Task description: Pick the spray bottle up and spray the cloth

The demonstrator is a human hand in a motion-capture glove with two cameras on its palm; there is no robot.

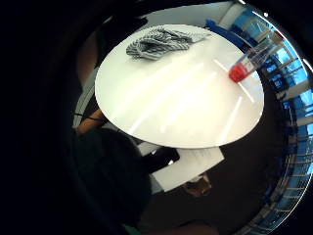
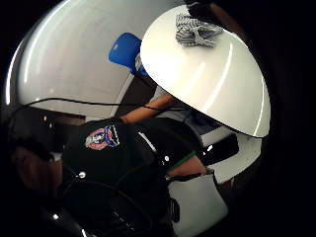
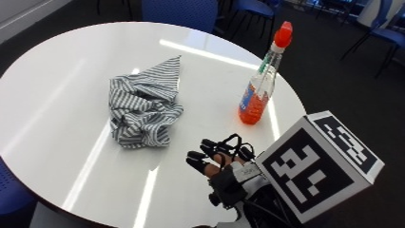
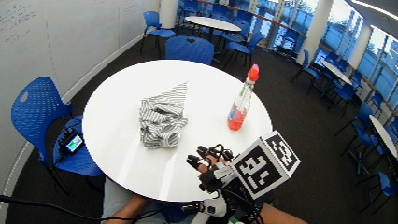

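Observation:
A clear spray bottle (image 3: 259,88) with orange liquid and a red cap stands upright near the right edge of the round white table (image 3: 63,71). It also shows in the little finger side palm view as the spray bottle (image 1: 248,62) and in the wide view as the spray bottle (image 4: 241,99). A crumpled grey-and-white striped cloth (image 3: 144,110) lies left of it, the cloth (image 1: 159,42) (image 2: 196,31) (image 4: 163,119) near the table's middle. My gloved right hand (image 3: 218,164) (image 4: 210,167) hovers over the near table edge, fingers loosely curled, holding nothing, short of the bottle.
Blue chairs (image 4: 43,116) stand around the table, one at the left with a small device on its seat, another chair (image 4: 189,49) behind. More tables and chairs fill the room beyond. Papers (image 1: 190,166) lie by the seated person below the table edge.

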